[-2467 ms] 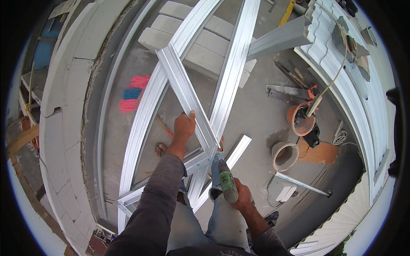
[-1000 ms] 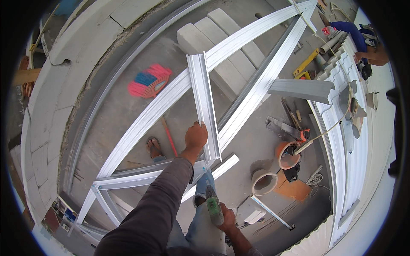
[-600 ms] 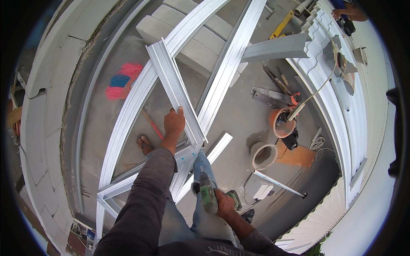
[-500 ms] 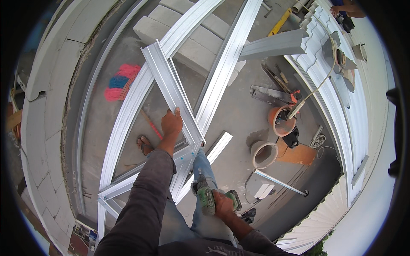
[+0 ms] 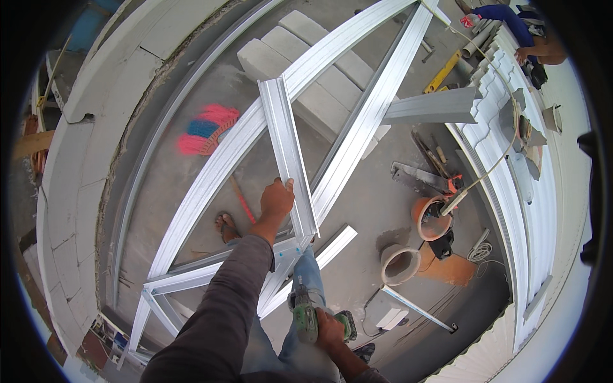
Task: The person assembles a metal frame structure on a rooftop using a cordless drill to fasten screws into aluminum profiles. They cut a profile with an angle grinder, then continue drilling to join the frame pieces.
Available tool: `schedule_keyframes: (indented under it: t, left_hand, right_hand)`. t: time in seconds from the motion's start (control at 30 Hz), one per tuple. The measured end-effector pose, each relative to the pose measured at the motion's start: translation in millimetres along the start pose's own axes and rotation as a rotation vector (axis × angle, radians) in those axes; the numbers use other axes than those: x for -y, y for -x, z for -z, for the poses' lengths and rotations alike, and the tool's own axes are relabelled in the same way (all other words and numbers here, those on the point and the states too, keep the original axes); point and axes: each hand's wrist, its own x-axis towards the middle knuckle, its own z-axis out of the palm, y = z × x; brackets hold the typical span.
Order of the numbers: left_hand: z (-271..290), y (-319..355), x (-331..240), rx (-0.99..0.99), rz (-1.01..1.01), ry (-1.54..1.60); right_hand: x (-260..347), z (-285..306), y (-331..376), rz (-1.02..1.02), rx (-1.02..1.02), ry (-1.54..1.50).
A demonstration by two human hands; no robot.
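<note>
My left hand [image 5: 276,201] is closed round the edge of a short galvanised steel channel [image 5: 287,147]. The channel's far end lies across a long curved-looking steel channel [image 5: 223,150]. Its near end reaches the joint by my knee, where blue-headed screws dot a steel brace [image 5: 271,274]. A second long steel channel [image 5: 373,115] runs off to the far right from there. My right hand [image 5: 330,330] grips a green cordless drill [image 5: 305,322] low over my leg, its bit pointing away from me and apart from the steel.
White blocks [image 5: 313,70] lie beneath the frame. A pink-and-blue broom [image 5: 207,129] rests left. To the right are a handsaw [image 5: 418,179], an orange bucket [image 5: 431,217], a grey bucket [image 5: 400,265], cable [image 5: 480,249] and corrugated sheets [image 5: 504,127]. Another person's hand [image 5: 539,54] shows far right.
My view has shifted, so most of the scene sits farther right and lower. The short channel appears swung slightly, its far end rightward. Both hands keep their holds.
</note>
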Motion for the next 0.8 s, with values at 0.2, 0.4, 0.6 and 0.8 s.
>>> schedule_keyframes:
  t: [0.2, 0.4, 0.6, 0.8]
  left_hand:
    - [4.9, 2.1, -8.0, 0.071, 0.003, 0.006]
    - [6.4, 3.3, -8.4, 0.074, -0.006, 0.016]
    - [11.3, 1.3, -7.1, 0.088, -0.019, 0.033]
    - [5.5, 2.4, -3.6, 0.069, 0.017, 0.072]
  right_hand:
    - [1.4, 2.9, -1.9, 0.004, 0.007, 0.013]
    - [-3.0, -4.8, -5.5, 0.090, -0.076, 0.040]
    - [-7.2, -8.4, -9.0, 0.136, -0.126, 0.020]
    - [-5.1, -4.9, -7.8, 0.122, -0.070, 0.060]
